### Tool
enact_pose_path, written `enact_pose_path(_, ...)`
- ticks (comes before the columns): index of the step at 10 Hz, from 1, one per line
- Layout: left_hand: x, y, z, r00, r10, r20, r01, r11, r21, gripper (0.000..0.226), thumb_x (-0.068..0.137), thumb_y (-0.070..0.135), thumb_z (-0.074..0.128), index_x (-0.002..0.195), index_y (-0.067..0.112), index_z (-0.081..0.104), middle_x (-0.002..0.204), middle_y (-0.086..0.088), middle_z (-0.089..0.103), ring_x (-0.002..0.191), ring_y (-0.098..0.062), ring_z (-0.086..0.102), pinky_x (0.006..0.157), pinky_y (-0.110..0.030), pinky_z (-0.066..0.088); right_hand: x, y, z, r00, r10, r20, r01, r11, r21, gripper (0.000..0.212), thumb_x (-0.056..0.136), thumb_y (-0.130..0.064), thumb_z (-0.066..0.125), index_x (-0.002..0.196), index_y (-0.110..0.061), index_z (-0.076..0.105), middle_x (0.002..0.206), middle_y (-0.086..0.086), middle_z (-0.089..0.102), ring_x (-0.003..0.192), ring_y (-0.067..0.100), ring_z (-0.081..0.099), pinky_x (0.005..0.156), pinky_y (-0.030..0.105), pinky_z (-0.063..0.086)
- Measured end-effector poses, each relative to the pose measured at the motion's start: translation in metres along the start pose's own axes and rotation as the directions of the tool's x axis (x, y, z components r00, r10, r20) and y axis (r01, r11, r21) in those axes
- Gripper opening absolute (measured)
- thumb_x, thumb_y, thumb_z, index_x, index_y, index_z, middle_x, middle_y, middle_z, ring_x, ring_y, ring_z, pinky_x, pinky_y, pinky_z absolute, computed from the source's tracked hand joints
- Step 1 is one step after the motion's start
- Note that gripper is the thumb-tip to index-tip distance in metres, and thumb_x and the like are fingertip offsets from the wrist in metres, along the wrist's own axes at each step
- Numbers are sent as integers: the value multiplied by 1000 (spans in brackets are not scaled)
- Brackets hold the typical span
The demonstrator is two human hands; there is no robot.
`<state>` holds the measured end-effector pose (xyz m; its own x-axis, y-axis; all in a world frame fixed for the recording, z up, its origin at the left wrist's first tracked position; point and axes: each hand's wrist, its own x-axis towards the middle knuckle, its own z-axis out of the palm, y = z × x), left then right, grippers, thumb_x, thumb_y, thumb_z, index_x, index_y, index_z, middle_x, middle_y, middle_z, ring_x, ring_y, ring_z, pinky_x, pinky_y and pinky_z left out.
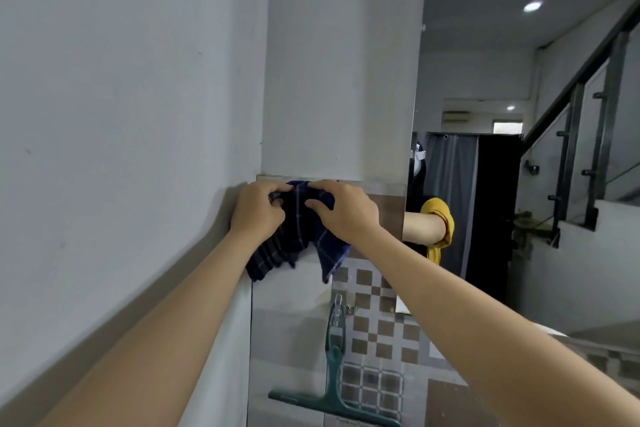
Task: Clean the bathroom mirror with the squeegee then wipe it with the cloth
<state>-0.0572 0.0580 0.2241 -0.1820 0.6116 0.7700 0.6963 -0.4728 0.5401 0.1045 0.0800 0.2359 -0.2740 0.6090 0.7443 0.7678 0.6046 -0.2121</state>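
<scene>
Wall (121, 80): the whole left half of the frame is being filled by grey painted surface, running into a corner at centre.

Mirror (374, 211): a tall panel is being seen at an oblique angle from centre frame down to the bottom edge. Checkered tile, a dark curtain and a yellow-sleeved arm are being reflected in it. The stairs and railing at the right edge are probably being reflected as well, though the mirror's right border cannot be made out.

Cloth (298, 229): a dark blue checked cloth is being held bunched up at centre frame, close to the mirror's upper left part, with its loose ends hanging below the hands. It is judged that it is being gathered into a pad so a firm face can be pressed on the glass; contact with the glass cannot be confirmed.

Squeegee (332, 388): the green tool is being left hanging at lower centre, handle up on a small hook, blade at the bottom. Parked there, it suggests the squeegee pass is done and the wiping step is being started.

Left hand (258, 210): fingers are being curled into the cloth's left side, gripping it.

Right hand (341, 210): fingers and thumb are being pinched around the cloth's top right fold.
</scene>
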Motion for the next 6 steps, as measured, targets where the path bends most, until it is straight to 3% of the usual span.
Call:
enact_pose_path(1, -13, -9, 12, 998, -20, -63, 14, 995, -99, 32, 85, -6, 53, 109, 10, 68, 100, -6, 67, 86, -11, 57, 75, -11, 42, -10, 1, 16, 996, 78, -46, -71, 987, 147, 32, 92, -45, 52, 122, -34, 57, 105, -4, 70, 95, 21, 63, 62, 28, 46)
enact_pose_path(2, -20, -8, 17, 994, -56, -94, 39, 985, -168, 31, 86, -4, 54, 110, 10, 67, 98, -5, 66, 85, -12, 58, 78, -18, 45, -16, -7, 26, 984, 166, -59, -146, 954, 261, 30, 94, -40, 50, 122, -30, 56, 103, 1, 68, 91, 24, 62, 61, 29, 45)
enact_pose_path(3, -28, -6, 16, 993, -98, -66, 86, 982, -171, 33, 88, -2, 52, 115, 11, 64, 96, -1, 62, 85, -13, 56, 80, -24, 45, -23, -11, 30, 980, 195, -45, -176, 947, 268, 34, 96, -38, 47, 129, -29, 51, 111, 9, 55, 94, 29, 57, 67, 33, 48)
enact_pose_path(4, -45, -10, 12, 989, -147, 0, 147, 984, -99, 35, 89, 3, 52, 121, 16, 61, 103, -5, 60, 93, -18, 55, 86, -30, 46, -38, -14, 23, 968, 245, 53, -251, 949, 192, 42, 95, -41, 47, 136, -33, 42, 123, 9, 39, 115, 30, 40, 88, 45, 46)
enact_pose_path(5, -88, -11, 8, 979, -195, -63, 190, 979, -77, 36, 87, 12, 59, 123, 14, 57, 118, -12, 56, 113, -27, 48, 97, -36, 40, -72, -18, -1, 962, 266, 66, -272, 954, 124, 48, 93, -43, 49, 139, -33, 37, 140, 7, 28, 127, 28, 27, 102, 51, 35)
enact_pose_path(6, -171, 0, 2, 951, -240, -195, 216, 966, -139, 36, 86, 16, 62, 121, 9, 57, 123, -14, 54, 115, -21, 45, 96, -29, 33, -124, -20, -40, 951, 275, -139, -205, 902, 381, 42, 91, -33, 58, 131, -24, 50, 132, 1, 45, 123, 15, 40, 103, 35, 39)
